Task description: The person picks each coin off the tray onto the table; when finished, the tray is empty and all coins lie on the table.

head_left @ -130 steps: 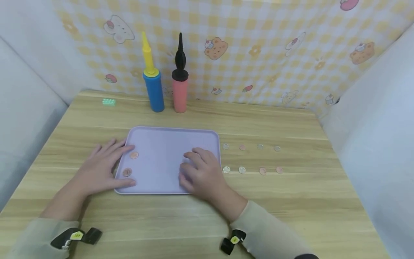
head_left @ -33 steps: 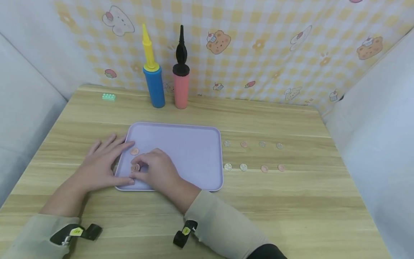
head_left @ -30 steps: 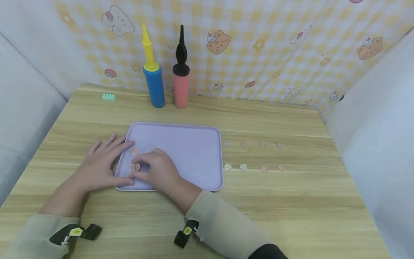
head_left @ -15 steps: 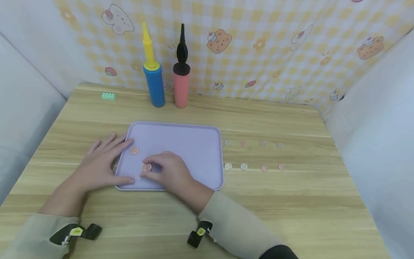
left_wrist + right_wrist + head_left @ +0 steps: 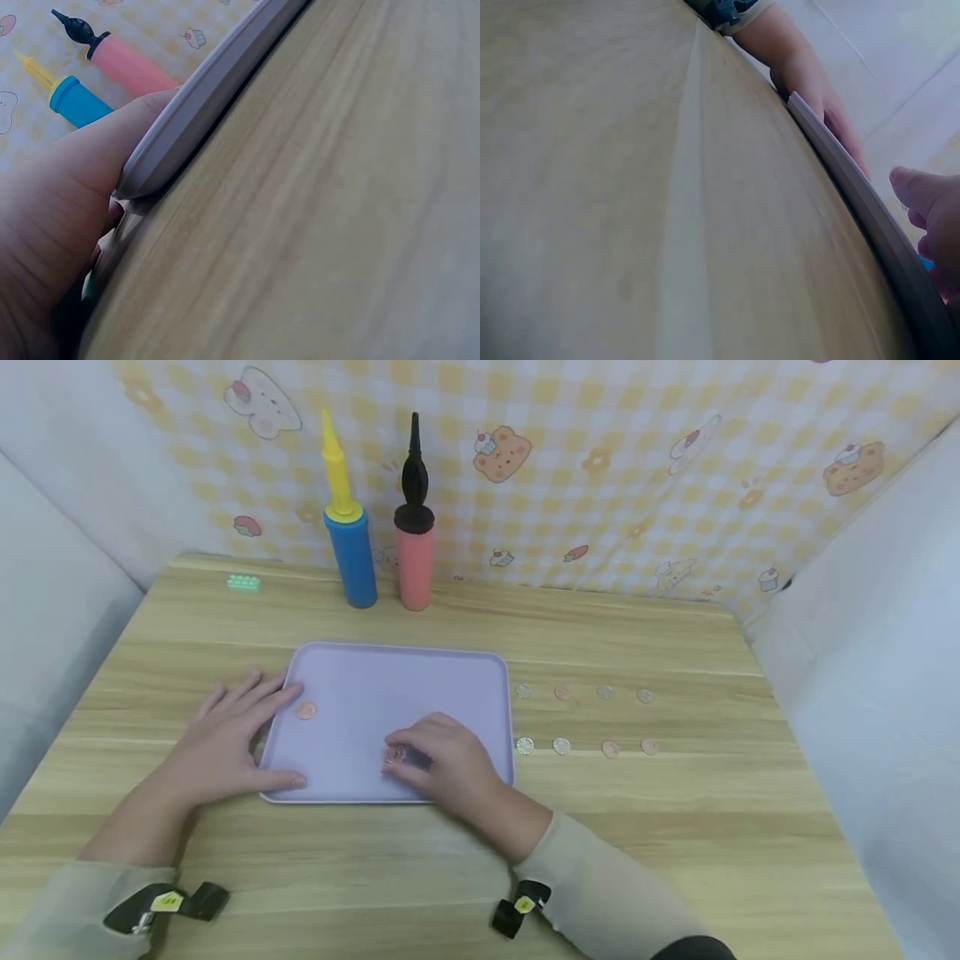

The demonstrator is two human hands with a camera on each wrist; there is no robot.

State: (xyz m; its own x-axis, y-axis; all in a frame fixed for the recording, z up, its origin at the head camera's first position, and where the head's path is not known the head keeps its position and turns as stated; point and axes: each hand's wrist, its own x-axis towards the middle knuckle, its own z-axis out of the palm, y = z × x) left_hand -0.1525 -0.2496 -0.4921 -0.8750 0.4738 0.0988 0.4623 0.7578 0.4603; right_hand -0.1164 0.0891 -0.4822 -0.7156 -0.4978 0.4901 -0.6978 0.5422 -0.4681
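Note:
A lilac tray lies on the wooden table. My left hand rests at its left end in the head view, fingers spread, with the thumb and index finger over the rim. One copper-coloured coin lies in the tray near that index finger. Over the tray's right half, my right hand pinches another coppery coin between thumb and fingers. In the left wrist view the left thumb lies on the tray's edge. The right wrist view shows the right thumb above the rim; the coin is barely visible there.
Right of the tray, silver coins and copper ones lie in two rows. Behind it stand a blue hand pump with a yellow nozzle and a pink pump with a black one. A mint toy brick lies back left.
My right hand went left across the tray, took hold of the lower coin near my left thumb, and has carried it right. My left hand has stayed at the tray's edge.

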